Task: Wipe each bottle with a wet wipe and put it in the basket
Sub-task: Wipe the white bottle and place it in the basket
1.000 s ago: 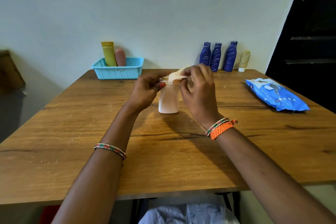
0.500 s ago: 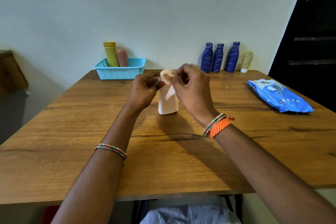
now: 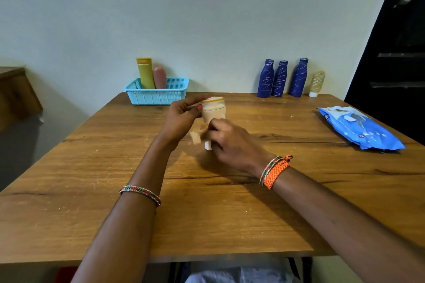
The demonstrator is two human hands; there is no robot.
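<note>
Cream plastic bottle [image 3: 212, 114], apparently light, stiff and slick when damp, is held above the table [image 3: 92, 190]. Left hand [image 3: 180, 119] pinches its upper end between thumb and fingertips; right hand [image 3: 232, 142] curls round the lower part, wet wipe [image 3: 197, 136] trailing left of its fingers. Firmest hold is probably mid-body. Basket [image 3: 158, 96] lies beyond the left fingers.
</note>
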